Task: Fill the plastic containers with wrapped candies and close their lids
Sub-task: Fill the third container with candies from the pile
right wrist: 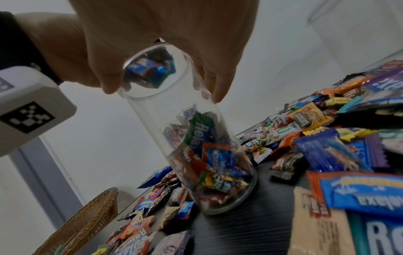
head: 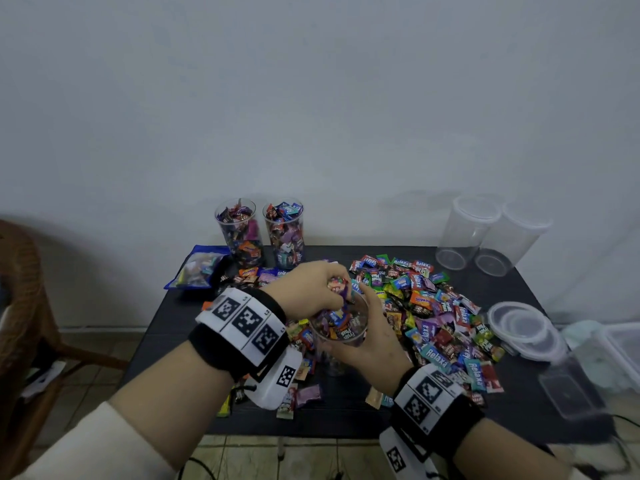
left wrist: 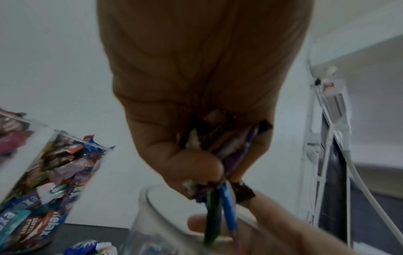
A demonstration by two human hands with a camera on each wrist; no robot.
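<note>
A clear tall container (head: 341, 336) stands partly filled among loose wrapped candies (head: 434, 308) on the black table (head: 349, 417). My right hand (head: 372, 332) grips it round the rim; the right wrist view shows candies (right wrist: 209, 160) lying in its lower part. My left hand (head: 330, 292) holds a bunch of candies (left wrist: 220, 146) right over the mouth, and their ends dangle into the container's rim (left wrist: 152, 198). Two filled, lidless containers (head: 239, 233) (head: 284, 233) stand at the back.
Two empty lidded containers (head: 467, 233) (head: 509, 244) stand at the back right. Loose round lids (head: 523, 323) lie at the right edge, with rectangular tubs (head: 571, 389) beyond. A blue bag (head: 197, 268) lies at the back left. A wicker chair (head: 20, 289) stands left of the table.
</note>
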